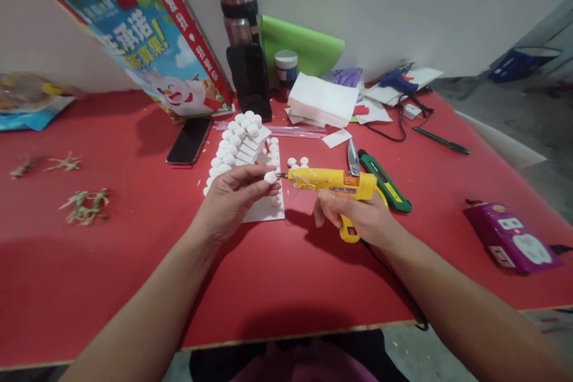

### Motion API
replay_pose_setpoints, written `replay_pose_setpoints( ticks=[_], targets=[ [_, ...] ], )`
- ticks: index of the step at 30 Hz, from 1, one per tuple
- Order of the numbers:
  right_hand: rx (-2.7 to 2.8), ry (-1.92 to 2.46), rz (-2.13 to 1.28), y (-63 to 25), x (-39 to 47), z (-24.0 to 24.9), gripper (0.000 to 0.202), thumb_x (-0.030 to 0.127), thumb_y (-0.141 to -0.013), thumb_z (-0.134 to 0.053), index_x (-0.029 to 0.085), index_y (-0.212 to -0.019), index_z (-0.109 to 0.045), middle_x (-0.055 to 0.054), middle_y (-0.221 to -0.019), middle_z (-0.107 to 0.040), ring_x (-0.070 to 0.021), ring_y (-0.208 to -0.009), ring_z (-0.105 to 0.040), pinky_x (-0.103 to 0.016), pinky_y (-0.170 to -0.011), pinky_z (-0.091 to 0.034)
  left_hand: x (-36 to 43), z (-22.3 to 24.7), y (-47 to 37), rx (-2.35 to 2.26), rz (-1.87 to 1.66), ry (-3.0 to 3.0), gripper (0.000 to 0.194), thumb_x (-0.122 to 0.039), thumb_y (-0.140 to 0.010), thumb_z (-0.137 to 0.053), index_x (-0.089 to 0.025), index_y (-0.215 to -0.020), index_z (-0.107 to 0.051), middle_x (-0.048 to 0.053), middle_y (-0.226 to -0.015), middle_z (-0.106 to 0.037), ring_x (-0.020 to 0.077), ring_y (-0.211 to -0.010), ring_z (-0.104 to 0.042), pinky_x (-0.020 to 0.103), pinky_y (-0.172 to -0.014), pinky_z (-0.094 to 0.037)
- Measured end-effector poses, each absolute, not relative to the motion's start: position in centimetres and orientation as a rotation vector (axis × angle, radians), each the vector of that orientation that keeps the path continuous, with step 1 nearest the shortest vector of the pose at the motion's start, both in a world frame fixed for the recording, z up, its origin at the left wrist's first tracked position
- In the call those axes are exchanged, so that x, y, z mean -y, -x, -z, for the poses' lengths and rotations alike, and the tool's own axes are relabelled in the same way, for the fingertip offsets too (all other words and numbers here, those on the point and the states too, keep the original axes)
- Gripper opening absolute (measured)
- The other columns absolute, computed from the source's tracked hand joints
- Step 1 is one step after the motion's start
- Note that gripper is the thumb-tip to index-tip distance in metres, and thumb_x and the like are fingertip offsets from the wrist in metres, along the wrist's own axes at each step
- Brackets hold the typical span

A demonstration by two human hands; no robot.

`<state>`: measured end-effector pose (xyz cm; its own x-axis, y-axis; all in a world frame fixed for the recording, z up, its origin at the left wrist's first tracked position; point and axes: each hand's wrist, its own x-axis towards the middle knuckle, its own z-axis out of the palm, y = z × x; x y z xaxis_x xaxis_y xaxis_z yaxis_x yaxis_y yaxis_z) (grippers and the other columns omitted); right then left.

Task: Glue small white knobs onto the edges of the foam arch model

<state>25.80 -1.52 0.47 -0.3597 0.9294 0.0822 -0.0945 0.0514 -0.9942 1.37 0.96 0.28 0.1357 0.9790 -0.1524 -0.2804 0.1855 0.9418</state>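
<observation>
Between thumb and fingertips, my left hand [233,197] pinches a small white rounded piece [271,177]. My right hand [353,212] is wrapped round the handle of a yellow glue gun [320,179], whose metal tip points left and meets or nearly meets the white piece. Just behind my left hand stands a white model [228,149] with rows of rounded white pieces and step-like slats, on a white base [266,210] that my hand partly hides. Several loose white pieces [304,161] lie right of the model, behind the gun.
A green cutter [387,182] and scissors [353,158] lie behind my right hand. Further back are a phone [190,141], clear sticks [295,131], white sheets [323,99] and a flask [237,6]. A purple power box [513,237] sits right; twine figures [87,206] lie left.
</observation>
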Motion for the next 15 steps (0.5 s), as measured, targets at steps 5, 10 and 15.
replay_pose_setpoints(
  ticks=[5, 10, 15],
  targets=[
    [1.445, 0.891, -1.466, -25.9, 1.4, -0.4, 0.058, 0.063, -0.097, -0.07, 0.022, -0.057, -0.058, 0.002, -0.05, -0.053, -0.0164, -0.055, -0.063, -0.031, -0.056, -0.051, -1.1, -0.1, -1.5, -0.993, -1.133, -0.923, 0.027, -0.028, -0.073, -0.098, -0.024, -0.098, -0.087, 0.004, -0.091, -0.084, 0.0153, -0.079, -0.078, 0.029, -0.087, -0.065],
    [1.446, 0.892, -1.472, -25.9, 1.4, -0.5, 0.059, 0.064, -0.096, -0.07, 0.022, -0.057, -0.057, 0.002, -0.05, -0.052, -0.0176, -0.057, -0.066, -0.031, -0.056, -0.052, -0.8, -0.7, -1.2, -1.08, -1.201, -1.024, 0.029, -0.03, -0.075, -0.096, -0.024, -0.101, -0.086, 0.004, -0.095, -0.082, 0.0181, -0.084, -0.077, 0.031, -0.085, -0.063],
    [1.401, 0.918, -1.454, -26.3, 1.2, -0.8, 0.059, 0.062, -0.097, -0.07, 0.021, -0.056, -0.058, 0.001, -0.05, -0.051, -0.0196, -0.06, -0.069, -0.033, -0.062, -0.053, 0.7, -3.2, 0.0, -1.333, -1.123, -1.526, 0.028, -0.033, -0.081, -0.089, -0.022, -0.105, -0.081, 0.006, -0.098, -0.08, 0.0211, -0.088, -0.073, 0.031, -0.079, -0.057]
  ],
)
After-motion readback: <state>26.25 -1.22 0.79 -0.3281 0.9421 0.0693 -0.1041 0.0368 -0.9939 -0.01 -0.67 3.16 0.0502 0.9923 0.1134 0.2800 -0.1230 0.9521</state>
